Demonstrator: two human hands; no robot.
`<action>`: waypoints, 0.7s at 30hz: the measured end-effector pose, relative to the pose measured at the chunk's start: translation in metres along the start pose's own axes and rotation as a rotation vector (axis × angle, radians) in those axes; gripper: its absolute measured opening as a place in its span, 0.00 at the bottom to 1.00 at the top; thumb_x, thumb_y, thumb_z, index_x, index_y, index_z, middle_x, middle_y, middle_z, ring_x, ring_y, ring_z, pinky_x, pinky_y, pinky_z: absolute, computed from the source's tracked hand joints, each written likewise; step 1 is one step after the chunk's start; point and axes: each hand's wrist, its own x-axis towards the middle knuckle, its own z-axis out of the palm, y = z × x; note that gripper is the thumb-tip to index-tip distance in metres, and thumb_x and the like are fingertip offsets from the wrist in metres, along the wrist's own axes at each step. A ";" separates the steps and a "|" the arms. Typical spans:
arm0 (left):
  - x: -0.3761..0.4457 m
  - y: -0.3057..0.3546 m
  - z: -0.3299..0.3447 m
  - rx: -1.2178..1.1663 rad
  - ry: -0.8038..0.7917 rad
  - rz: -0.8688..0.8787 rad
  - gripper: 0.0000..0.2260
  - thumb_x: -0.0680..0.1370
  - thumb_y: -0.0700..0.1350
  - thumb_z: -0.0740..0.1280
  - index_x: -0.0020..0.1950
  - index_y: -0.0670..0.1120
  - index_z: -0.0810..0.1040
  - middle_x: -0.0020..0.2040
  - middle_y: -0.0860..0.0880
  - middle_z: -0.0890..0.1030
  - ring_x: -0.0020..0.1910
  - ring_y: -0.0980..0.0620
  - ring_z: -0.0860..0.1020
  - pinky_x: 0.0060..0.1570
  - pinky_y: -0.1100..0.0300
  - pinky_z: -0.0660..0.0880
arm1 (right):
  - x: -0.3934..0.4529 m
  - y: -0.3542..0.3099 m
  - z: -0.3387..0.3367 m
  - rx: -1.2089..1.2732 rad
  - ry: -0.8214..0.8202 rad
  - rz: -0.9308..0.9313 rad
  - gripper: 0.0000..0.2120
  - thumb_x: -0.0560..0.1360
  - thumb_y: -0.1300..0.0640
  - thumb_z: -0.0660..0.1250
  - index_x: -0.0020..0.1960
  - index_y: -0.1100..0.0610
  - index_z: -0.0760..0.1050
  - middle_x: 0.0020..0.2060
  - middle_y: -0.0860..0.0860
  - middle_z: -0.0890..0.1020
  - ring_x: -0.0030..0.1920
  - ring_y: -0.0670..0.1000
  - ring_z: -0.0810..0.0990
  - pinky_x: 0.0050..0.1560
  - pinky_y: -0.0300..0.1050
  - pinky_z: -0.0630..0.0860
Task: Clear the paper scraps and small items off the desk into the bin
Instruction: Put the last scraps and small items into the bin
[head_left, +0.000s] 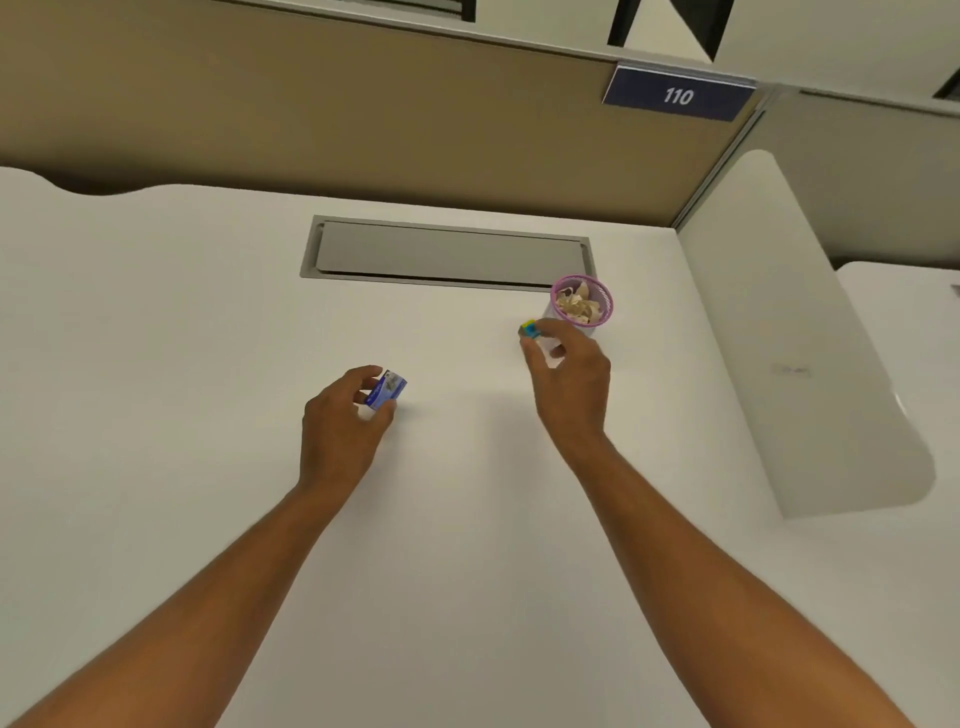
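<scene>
A small pink mesh bin (597, 291) stands on the white desk (156, 364) at the right, near the cable hatch. Crumpled beige paper scraps (574, 306) fill it. My right hand (569, 374) is just in front and left of the bin, fingertips pinched on a small yellow and blue block (529, 329). My left hand (343, 421) is near the desk's middle, holding a small blue and white box (387, 389) between thumb and fingers, slightly above the surface.
A grey cable hatch (447, 254) is set into the desk behind the hands. A tan partition (311, 119) with a "110" sign (678, 96) runs along the back. A white divider panel (810, 338) borders the desk's right edge.
</scene>
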 end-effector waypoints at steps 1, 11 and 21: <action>0.000 0.007 0.006 -0.002 -0.007 0.016 0.17 0.76 0.43 0.76 0.65 0.50 0.81 0.56 0.53 0.86 0.49 0.53 0.82 0.52 0.56 0.79 | 0.016 0.005 -0.012 -0.060 0.033 0.001 0.10 0.76 0.49 0.73 0.56 0.48 0.83 0.48 0.48 0.87 0.46 0.52 0.82 0.49 0.50 0.80; -0.008 0.062 0.054 -0.009 -0.040 0.128 0.17 0.76 0.43 0.76 0.65 0.50 0.81 0.56 0.53 0.86 0.48 0.54 0.81 0.45 0.70 0.72 | 0.096 0.047 -0.046 -0.430 -0.106 -0.068 0.11 0.78 0.54 0.68 0.58 0.53 0.83 0.52 0.55 0.86 0.55 0.58 0.77 0.55 0.56 0.76; 0.001 0.108 0.083 0.054 -0.032 0.294 0.13 0.75 0.42 0.77 0.58 0.45 0.83 0.54 0.48 0.83 0.45 0.51 0.83 0.46 0.61 0.79 | 0.089 0.072 -0.063 -0.270 0.046 -0.155 0.10 0.83 0.57 0.63 0.60 0.55 0.81 0.59 0.52 0.82 0.55 0.57 0.77 0.54 0.51 0.78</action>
